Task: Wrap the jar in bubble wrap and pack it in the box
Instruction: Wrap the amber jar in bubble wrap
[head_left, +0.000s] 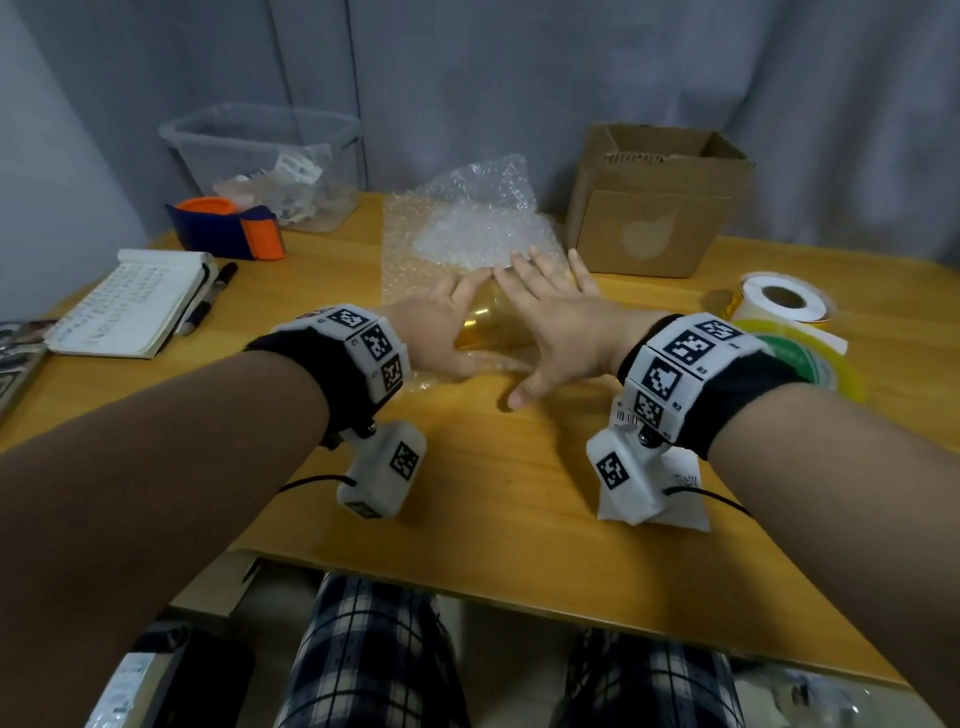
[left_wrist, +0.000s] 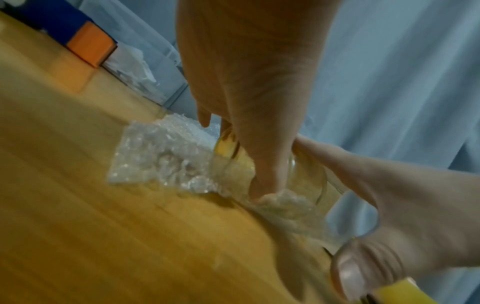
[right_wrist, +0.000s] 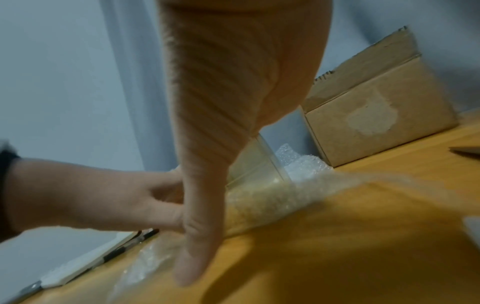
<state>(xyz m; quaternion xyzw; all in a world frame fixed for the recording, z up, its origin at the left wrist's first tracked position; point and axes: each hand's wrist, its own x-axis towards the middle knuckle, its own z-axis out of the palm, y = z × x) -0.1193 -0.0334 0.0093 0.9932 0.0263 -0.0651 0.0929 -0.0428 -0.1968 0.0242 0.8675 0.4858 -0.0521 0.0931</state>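
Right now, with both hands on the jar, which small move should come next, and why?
Probably roll the jar forward over the bubble wrap. It lies on its side, only its near part covered, both hands, left and right, pressing flat on top.

Left hand (left_wrist: 249, 86): reaches down from the top edge, thumb pressing bubble wrap against the jar.
Jar (left_wrist: 306, 181): clear glass, lying on its side, partly covered.
Bubble wrap (left_wrist: 161, 160): crumpled sheet spread on the worktop (left_wrist: 103, 216), one edge over the jar.
Right hand (left_wrist: 405, 216): enters lower right, fingers on the jar's far side.
Orange-and-blue item (left_wrist: 91, 45): upper left, blurred.
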